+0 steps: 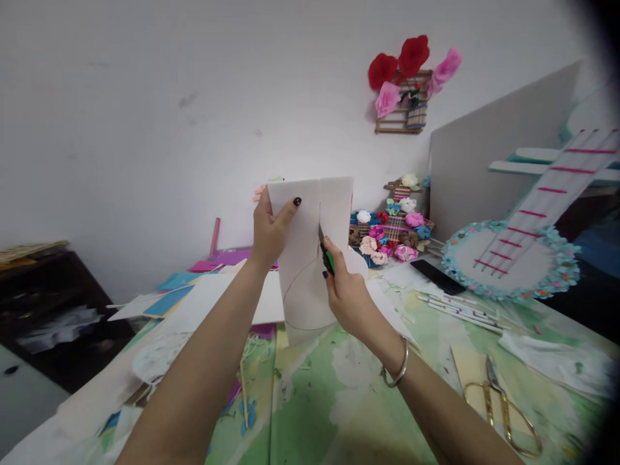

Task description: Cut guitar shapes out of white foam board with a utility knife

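A white sheet or board [305, 290] is held upright above the table, with a thin dark rounded outline and a vertical line on its face. My left hand [269, 229] grips its upper left edge, the thumb on the front and the fingers mostly hidden behind. In my right hand [346, 287] is a green-and-black utility knife [329, 259], its pointed blade up and against the vertical line. The fingers wrap round the handle and hide much of it. A silver bangle [403, 365] circles my right wrist.
Gold-handled scissors [504, 400] lie at the right front. Behind them are thin sticks [460, 310], a black phone [437, 278] and a decorated banjo-shaped craft [508, 258]. Paper flowers [387, 242] stand against the wall. Colored sheets [169, 300] and scraps cover the left side.
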Motion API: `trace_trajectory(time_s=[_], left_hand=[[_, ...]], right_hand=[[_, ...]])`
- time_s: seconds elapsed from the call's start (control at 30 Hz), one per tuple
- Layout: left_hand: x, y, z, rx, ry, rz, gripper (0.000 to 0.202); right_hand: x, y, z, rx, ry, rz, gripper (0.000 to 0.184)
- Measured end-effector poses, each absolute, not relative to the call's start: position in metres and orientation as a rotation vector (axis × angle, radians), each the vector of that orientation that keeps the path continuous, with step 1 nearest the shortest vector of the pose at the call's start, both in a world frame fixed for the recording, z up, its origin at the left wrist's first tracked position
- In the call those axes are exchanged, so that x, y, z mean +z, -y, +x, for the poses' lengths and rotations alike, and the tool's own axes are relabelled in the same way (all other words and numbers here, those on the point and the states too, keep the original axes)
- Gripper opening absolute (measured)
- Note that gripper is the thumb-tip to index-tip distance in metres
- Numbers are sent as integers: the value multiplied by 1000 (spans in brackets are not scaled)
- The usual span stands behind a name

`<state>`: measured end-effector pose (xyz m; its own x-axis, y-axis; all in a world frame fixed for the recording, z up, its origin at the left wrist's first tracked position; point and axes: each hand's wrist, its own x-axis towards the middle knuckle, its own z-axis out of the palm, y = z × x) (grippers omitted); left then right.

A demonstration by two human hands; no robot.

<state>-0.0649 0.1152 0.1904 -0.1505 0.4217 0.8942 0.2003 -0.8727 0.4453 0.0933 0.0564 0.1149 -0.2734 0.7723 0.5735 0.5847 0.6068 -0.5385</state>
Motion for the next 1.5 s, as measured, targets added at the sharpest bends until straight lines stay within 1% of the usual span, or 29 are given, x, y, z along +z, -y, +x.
trace_trajectory(time_s=[0.37, 1.5], left_hand=[[192, -113, -64, 2166, -718, 1920, 23], [191, -112, -63, 2175, -675, 1980, 23]], right_hand=[[109, -52, 93, 278, 2045, -1181, 58], [87, -47, 92, 309, 2036, -1171, 59]])
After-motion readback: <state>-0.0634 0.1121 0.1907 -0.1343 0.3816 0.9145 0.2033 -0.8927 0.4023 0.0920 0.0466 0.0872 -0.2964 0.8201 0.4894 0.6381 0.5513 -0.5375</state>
